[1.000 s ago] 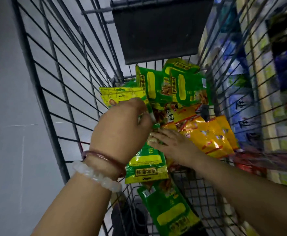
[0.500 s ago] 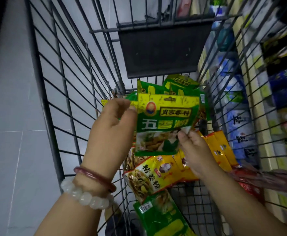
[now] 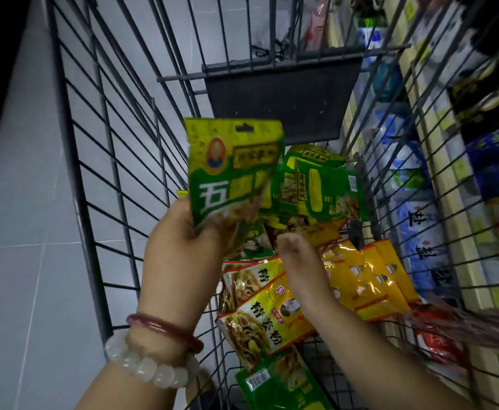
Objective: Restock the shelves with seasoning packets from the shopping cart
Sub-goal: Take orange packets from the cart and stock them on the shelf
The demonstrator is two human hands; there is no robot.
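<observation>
Overhead, a glossy green-and-yellow foil seasoning packet (image 3: 230, 176) is pinched by its lower edge in the left hand (image 3: 183, 247), raised above the grey wire-mesh shopping cart (image 3: 100, 161). The right hand (image 3: 298, 255) is held lower with fingers curled together, empty, over crinkled yellow sachets (image 3: 369, 279) heaped in the basket.

Bare forearms, no sleeves; left wrist wears a dark red bangle (image 3: 165, 328), white bead bracelet (image 3: 147, 366) just below it.

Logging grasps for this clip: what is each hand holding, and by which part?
The left hand grips a green seasoning packet by its lower end. The right hand, fingers curled, reaches among the cart's packets; any hold cannot be told.
</observation>
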